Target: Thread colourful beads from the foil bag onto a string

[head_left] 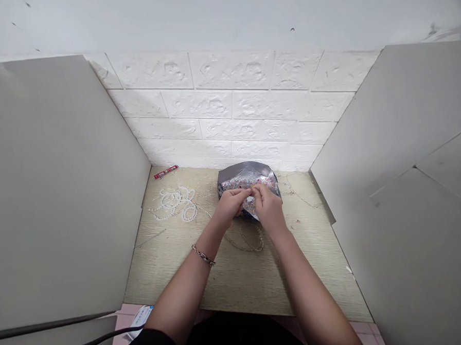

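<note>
My left hand (232,206) and my right hand (269,207) meet over the near rim of a grey bowl (230,173) filled with small mixed-colour beads (246,181). Both hands have their fingertips pinched together, touching each other, on something tiny I cannot make out. A thin beaded strand (246,243) loops on the table just below my hands and runs up toward them. A chain bracelet (204,256) sits on my left wrist.
Several finished white bead loops (177,203) lie on the wooden table (236,280) at the left. A small red item (166,171) rests at the back left corner. Grey panels (54,192) wall both sides; a white brick wall stands behind.
</note>
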Available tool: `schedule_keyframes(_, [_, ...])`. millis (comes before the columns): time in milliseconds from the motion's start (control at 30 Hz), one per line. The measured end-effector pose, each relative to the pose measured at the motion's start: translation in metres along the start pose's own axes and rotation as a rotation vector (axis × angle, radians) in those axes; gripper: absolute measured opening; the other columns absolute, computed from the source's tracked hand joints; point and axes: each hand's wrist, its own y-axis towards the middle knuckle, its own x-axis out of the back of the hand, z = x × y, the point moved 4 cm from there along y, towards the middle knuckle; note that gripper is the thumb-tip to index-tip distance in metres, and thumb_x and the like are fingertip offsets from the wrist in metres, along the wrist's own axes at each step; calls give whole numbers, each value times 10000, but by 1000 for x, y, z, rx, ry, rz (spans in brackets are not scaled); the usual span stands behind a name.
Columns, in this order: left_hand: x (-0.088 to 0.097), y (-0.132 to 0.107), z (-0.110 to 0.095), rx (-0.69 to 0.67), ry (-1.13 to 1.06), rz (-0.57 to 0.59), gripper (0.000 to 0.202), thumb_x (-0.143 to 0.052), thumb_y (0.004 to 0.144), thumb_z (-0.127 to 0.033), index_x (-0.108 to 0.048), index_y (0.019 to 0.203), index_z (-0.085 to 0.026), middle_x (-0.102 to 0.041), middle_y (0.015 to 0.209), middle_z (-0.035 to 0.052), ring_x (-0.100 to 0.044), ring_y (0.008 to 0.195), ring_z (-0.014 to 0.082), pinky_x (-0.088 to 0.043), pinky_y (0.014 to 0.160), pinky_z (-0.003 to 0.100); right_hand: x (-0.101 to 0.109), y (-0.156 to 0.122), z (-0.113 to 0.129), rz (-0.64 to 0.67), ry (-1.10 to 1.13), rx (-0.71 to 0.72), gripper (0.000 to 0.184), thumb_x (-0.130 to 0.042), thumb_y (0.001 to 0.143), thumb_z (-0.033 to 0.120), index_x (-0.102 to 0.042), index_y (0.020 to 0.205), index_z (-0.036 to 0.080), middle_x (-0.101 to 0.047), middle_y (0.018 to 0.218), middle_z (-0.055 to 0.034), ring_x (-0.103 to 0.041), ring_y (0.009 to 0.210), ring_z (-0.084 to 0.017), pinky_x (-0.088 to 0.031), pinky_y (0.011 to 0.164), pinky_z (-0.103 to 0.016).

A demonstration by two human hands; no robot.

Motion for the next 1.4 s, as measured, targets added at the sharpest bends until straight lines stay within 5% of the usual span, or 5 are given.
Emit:
schedule_keyframes(500, [-3,0,-1,34,-66,20,203,-542,652,-341,-541,637,-138,-221,389,-91,-165,296,9,-84,298,164,4,1,1,-25,46,-79,253,-321,811,303,-535,790,171,-567,631,-11,-473,530,-110,-343,549,-223])
schedule_keyframes(767, [-3,-2,-3,71,-81,14,137,-511,650,-277,-504,606,-148,-213,391,-90,-175,300,15,-87,309,165,3,1,1,-25,119,-58,252,-336,802,274,-548,900,177,-617,842,-42,-545,711,-134,-380,650,-235])
schedule_keyframes(1033, [-4,-3,-3,112,-93,22,127,-496,647,-263,-466,602,-149,-227,426,-88,-185,290,3,-79,303,157,0,1,-1,22,70,-79,248,-322,803,291,-540,777,176,-575,654,-13,-487,560,-120,-347,557,-233])
schedule_keyframes(1233, [-9,-4,-2,114,-56,119,242,-428,694,-383,-500,771,-165,-481,659,-19,-424,340,24,-138,272,142,5,0,3,-18,88,-93,251,-314,811,309,-524,773,177,-544,609,1,-460,535,-110,-339,539,-221])
schedule_keyframes(1400, [-12,-5,-1,162,-58,198,300,-430,691,-426,-512,847,-183,-516,761,14,-557,526,97,-242,295,137,10,-1,4,-68,133,-127,273,-312,808,344,-529,770,182,-544,599,5,-458,522,-108,-338,517,-215])
